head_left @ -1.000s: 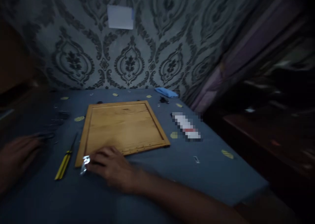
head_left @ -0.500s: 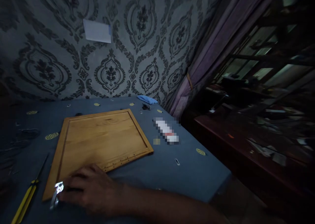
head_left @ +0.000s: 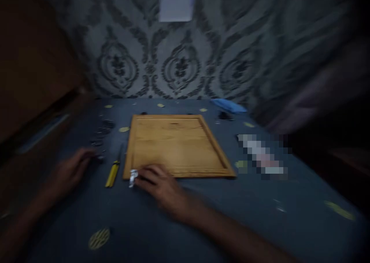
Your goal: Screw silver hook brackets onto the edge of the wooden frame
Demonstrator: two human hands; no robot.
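Note:
A framed wooden panel (head_left: 176, 143), like a cabinet door, lies flat on a blue patterned cloth. At its near left corner sits a shiny metal hinge (head_left: 133, 177). My right hand (head_left: 162, 186) has its fingers closed against the hinge, over the panel's near edge. My left hand (head_left: 73, 166) is at the left, with fingers drawn together beside a small dark piece (head_left: 100, 159). Blur hides what, if anything, those fingertips hold. Between my left hand and the panel lies a screwdriver (head_left: 113, 172) with a yellow handle, its tip pointing away from me.
Several small dark pieces (head_left: 105, 125) lie scattered beyond my left hand. A blue cloth (head_left: 229, 106) and a dark object (head_left: 224, 116) are at the back right. A blurred-out white item (head_left: 260, 155) lies right of the panel. Brown furniture (head_left: 37, 62) borders the left side.
The view has swung left, so the panel appears farther right. My left hand has come into view near the small pieces. My right hand stays at the hinge.

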